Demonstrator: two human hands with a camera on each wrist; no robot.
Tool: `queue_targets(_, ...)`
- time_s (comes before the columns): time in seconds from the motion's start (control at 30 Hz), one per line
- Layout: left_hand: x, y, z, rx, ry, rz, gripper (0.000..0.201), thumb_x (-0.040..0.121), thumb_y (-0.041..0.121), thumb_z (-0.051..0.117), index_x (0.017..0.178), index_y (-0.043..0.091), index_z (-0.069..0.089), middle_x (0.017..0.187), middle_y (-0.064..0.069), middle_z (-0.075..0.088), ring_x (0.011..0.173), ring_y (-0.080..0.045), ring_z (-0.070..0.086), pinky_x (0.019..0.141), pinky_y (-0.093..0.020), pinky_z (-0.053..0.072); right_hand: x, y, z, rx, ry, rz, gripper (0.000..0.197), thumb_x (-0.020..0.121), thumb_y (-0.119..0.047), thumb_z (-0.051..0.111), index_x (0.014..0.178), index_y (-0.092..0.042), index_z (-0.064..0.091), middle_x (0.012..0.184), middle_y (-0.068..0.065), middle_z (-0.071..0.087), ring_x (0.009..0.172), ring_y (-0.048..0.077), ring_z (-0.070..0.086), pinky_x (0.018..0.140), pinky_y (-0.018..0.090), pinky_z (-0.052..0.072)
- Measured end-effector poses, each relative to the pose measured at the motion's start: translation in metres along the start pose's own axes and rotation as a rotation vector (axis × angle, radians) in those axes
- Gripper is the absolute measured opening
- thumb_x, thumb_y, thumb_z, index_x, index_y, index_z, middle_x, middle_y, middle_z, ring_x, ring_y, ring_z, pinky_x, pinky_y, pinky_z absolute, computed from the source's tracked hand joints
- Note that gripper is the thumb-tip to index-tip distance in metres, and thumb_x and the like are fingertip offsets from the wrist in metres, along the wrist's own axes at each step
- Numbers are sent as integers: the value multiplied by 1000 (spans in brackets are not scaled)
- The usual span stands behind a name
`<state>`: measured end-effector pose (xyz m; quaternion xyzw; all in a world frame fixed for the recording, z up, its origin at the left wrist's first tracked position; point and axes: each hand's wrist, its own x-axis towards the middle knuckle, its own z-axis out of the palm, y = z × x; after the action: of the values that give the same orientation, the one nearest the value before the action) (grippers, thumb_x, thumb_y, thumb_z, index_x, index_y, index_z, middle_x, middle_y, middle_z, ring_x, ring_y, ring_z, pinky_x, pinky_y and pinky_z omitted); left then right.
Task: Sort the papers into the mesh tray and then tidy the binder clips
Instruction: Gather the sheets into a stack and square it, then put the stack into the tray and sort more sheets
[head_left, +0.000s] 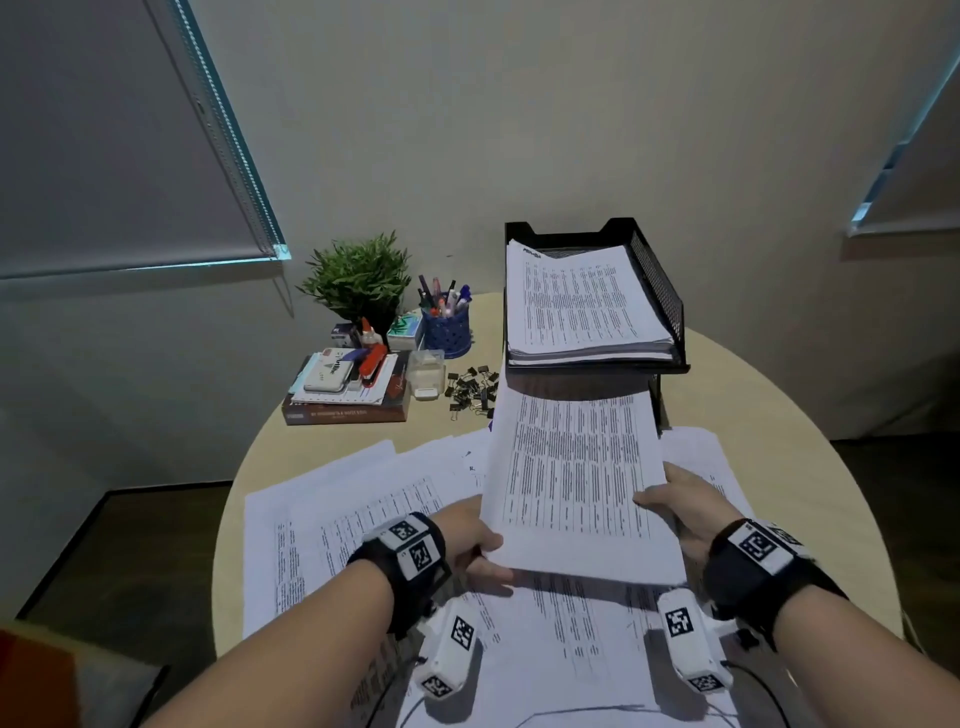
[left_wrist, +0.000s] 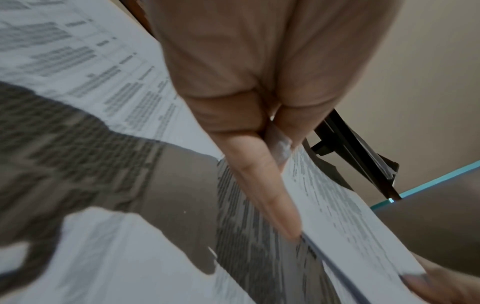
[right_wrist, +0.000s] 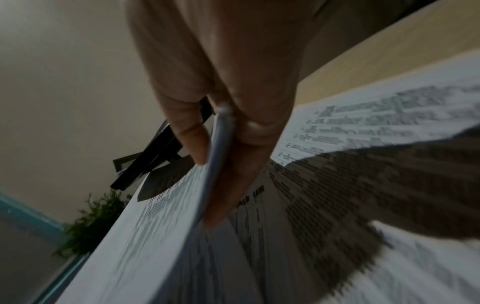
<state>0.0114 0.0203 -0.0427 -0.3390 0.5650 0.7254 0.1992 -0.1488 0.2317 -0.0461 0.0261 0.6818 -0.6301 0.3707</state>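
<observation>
A thin stack of printed papers (head_left: 576, 478) hangs above the table, just in front of the black mesh tray (head_left: 660, 291). My left hand (head_left: 493, 558) pinches its near left corner, thumb on top. My right hand (head_left: 670, 501) pinches its right edge. In the left wrist view the left hand's fingers (left_wrist: 259, 174) lie under the stack (left_wrist: 350, 216); in the right wrist view the right hand (right_wrist: 221, 144) clamps the stack's edge (right_wrist: 155, 236). The tray's top tier holds a thick pile of sheets (head_left: 576, 306). Black binder clips (head_left: 472, 389) lie scattered left of the tray.
More loose sheets (head_left: 337, 519) cover the near half of the round table (head_left: 779, 415). At the back left stand a potted plant (head_left: 358, 275), a blue pen cup (head_left: 447, 327), and books with a stapler (head_left: 348, 384). The table edge curves close on both sides.
</observation>
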Motion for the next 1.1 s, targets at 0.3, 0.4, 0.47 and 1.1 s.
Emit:
queue_targets(0.3,54,80,9,-59,190,58,59,89,-18,37,138,13,41,147,-18,37,124,-40,48,61,-31,60,42,-34,-14,4,-60,55,42,87,22,41,118,-3,54,116,17,59,98,35,61,52,25,58)
queue_targets(0.4,71,99,11,-74,253,93,43,91,-15,39,130,3,46,139,-25,45,118,-41,53,50,-24,57,67,-44,-12,89,27,31,36,86,23,42,115,5,55,114,21,59,100,35,59,51,22,57)
queue_targets(0.47,88,108,8,-104,298,116,26,92,-14,39,116,-9,50,136,-31,43,118,-43,52,53,-15,55,89,-49,-13,115,97,7,26,86,21,46,105,8,57,109,23,60,92,32,60,53,21,58)
queue_targets(1.1,132,101,-23,444,706,71,26,82,23,68,67,11,51,75,-8,58,72,-24,55,72,-27,48,131,-51,-8,-667,386,-99,36,81,-30,70,90,2,56,64,15,67,57,29,63,55,30,55)
